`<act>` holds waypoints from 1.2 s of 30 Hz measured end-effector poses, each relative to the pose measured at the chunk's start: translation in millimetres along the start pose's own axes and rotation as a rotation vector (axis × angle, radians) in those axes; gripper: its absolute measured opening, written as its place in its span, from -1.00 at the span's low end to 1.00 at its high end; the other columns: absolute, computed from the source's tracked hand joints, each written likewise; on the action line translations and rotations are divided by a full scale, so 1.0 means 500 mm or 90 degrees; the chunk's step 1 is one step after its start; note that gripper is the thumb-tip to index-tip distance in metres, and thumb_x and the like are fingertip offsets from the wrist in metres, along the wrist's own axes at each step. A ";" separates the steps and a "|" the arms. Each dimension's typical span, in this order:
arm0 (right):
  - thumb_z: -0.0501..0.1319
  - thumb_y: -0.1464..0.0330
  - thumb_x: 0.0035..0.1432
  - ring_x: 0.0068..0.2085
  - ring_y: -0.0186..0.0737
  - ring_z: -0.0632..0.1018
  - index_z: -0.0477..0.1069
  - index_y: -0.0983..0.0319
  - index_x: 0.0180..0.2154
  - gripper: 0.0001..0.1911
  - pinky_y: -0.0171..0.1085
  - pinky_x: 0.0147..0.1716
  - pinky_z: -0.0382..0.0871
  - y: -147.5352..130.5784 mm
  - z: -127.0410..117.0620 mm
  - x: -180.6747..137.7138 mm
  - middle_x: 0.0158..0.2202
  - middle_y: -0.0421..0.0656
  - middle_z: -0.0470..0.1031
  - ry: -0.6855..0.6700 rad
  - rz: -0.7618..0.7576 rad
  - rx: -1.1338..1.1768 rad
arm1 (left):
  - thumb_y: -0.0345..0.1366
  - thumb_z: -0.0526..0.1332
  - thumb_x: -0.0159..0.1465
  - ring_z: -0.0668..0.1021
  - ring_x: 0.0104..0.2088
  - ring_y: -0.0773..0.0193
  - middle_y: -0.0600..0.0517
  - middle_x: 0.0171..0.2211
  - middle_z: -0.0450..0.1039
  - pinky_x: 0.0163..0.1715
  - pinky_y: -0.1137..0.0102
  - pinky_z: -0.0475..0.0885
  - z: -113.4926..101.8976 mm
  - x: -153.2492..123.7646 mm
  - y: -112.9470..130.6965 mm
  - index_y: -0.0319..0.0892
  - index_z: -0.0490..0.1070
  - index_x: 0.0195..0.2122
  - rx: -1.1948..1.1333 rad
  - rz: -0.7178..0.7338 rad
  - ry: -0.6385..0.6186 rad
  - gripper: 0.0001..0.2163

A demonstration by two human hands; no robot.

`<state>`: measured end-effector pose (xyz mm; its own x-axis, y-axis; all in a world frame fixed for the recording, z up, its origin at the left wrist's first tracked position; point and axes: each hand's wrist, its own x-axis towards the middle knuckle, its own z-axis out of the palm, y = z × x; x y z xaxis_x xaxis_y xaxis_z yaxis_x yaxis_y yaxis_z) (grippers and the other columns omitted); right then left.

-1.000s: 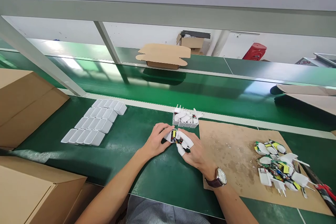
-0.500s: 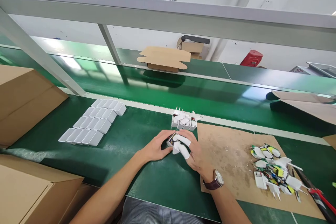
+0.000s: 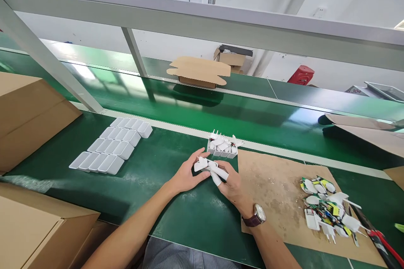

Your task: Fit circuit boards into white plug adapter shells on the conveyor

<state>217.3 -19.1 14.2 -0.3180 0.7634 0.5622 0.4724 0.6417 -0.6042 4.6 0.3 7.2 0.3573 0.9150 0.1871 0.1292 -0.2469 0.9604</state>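
Note:
Over the green bench, my left hand (image 3: 185, 176) holds a small white plug adapter case (image 3: 202, 164) between thumb and fingers. My right hand (image 3: 232, 183), with white covers on its thumb and a finger and a watch on the wrist, pinches the same case from the right. Its inside is partly hidden by the fingers. Just beyond my hands stands a short row of white cases (image 3: 222, 154) filled with white plug parts, some with prongs pointing up.
Rows of open white cases (image 3: 106, 150) lie at left beside cardboard boxes (image 3: 34, 117). On the right, a brown cardboard sheet (image 3: 268, 193) bears a pile of circuit boards and plug parts (image 3: 330, 210). A red-handled tool (image 3: 380, 241) lies at its edge. A metal rail (image 3: 202, 19) crosses above.
The case has been turned and shifted slightly left between my hands. My left fingers have opened wider around it, and my right fingers have drawn lower.

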 end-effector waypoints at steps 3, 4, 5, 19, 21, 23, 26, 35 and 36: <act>0.17 0.49 0.33 -0.01 -0.09 0.63 0.41 0.03 0.18 -0.55 -0.13 -0.05 0.64 -0.004 -0.003 0.002 0.05 -0.05 0.51 -0.015 0.014 0.003 | -0.18 0.40 0.26 0.45 0.29 0.00 -0.17 0.30 0.38 0.28 0.02 0.39 0.003 -0.002 0.001 -0.01 0.05 0.42 -0.019 0.021 0.015 -0.23; 0.16 0.50 0.33 -0.04 -0.09 0.64 0.43 0.05 0.16 -0.57 -0.13 -0.08 0.65 -0.003 -0.003 0.002 0.04 -0.05 0.51 -0.041 0.020 -0.004 | -0.18 0.41 0.26 0.46 0.28 0.00 -0.16 0.30 0.38 0.28 0.02 0.38 0.004 -0.003 0.000 -0.01 0.05 0.42 -0.021 0.024 0.018 -0.23; 0.16 0.50 0.32 -0.07 -0.09 0.65 0.45 0.07 0.14 -0.58 -0.13 -0.11 0.65 -0.002 -0.001 0.002 0.02 -0.04 0.52 -0.064 0.025 -0.013 | -0.17 0.41 0.26 0.47 0.27 0.01 -0.16 0.28 0.40 0.28 0.02 0.38 0.006 -0.003 -0.001 -0.01 0.06 0.41 -0.019 0.025 0.022 -0.24; 0.14 0.49 0.33 -0.10 -0.08 0.62 0.43 0.11 0.12 -0.63 -0.12 -0.14 0.63 0.002 0.013 -0.003 0.00 -0.04 0.52 -0.083 0.053 -0.034 | -0.25 0.34 0.30 0.59 0.04 0.11 -0.09 0.04 0.51 0.10 0.11 0.50 0.011 -0.003 -0.009 0.00 0.10 0.38 0.066 0.078 0.077 -0.34; 0.14 0.44 0.37 -0.08 -0.06 0.62 0.39 0.11 0.15 -0.64 -0.10 -0.13 0.62 0.000 0.014 -0.004 0.01 -0.03 0.53 -0.073 0.064 -0.037 | -0.29 0.30 0.31 0.59 -0.02 0.15 -0.03 -0.08 0.52 0.08 0.13 0.50 0.013 -0.004 -0.014 -0.01 0.16 0.33 0.087 0.078 0.092 -0.42; 0.12 0.42 0.38 -0.09 -0.06 0.62 0.38 0.11 0.15 -0.65 -0.11 -0.14 0.62 -0.003 0.015 -0.005 0.02 -0.02 0.52 -0.088 0.065 -0.045 | -0.31 0.28 0.31 0.58 -0.02 0.15 0.00 -0.12 0.50 0.08 0.13 0.49 0.013 -0.003 -0.017 -0.01 0.19 0.30 0.097 0.089 0.098 -0.45; 0.11 0.43 0.38 -0.11 -0.06 0.62 0.37 0.12 0.15 -0.65 -0.10 -0.17 0.62 -0.007 0.015 -0.005 0.01 -0.01 0.52 -0.101 0.065 -0.059 | -0.33 0.28 0.30 0.57 -0.03 0.15 0.01 -0.14 0.48 0.06 0.14 0.49 0.012 -0.001 -0.018 -0.01 0.20 0.28 0.102 0.087 0.092 -0.47; 0.16 0.41 0.36 -0.05 -0.07 0.60 0.43 0.08 0.12 -0.66 -0.07 -0.07 0.61 0.003 0.010 0.005 -0.01 -0.07 0.53 -0.141 0.125 0.037 | -0.33 0.27 0.30 0.56 -0.07 0.16 0.00 -0.12 0.46 0.02 0.17 0.50 0.007 0.002 -0.007 -0.02 0.20 0.27 0.110 0.070 0.062 -0.48; 0.19 0.38 0.35 -0.06 -0.10 0.60 0.43 0.07 0.12 -0.67 -0.09 -0.07 0.62 0.007 0.008 0.004 0.01 -0.09 0.53 -0.131 0.144 0.080 | -0.32 0.27 0.30 0.56 -0.07 0.15 -0.01 -0.12 0.46 0.02 0.16 0.50 0.007 0.002 -0.007 -0.02 0.19 0.27 0.110 0.070 0.060 -0.48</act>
<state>215.1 -14.9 11.2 -0.3811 0.8787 0.2876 0.4495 0.4479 -0.7728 7.9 0.9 3.2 0.2905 0.9032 0.3159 0.2534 -0.3909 0.8848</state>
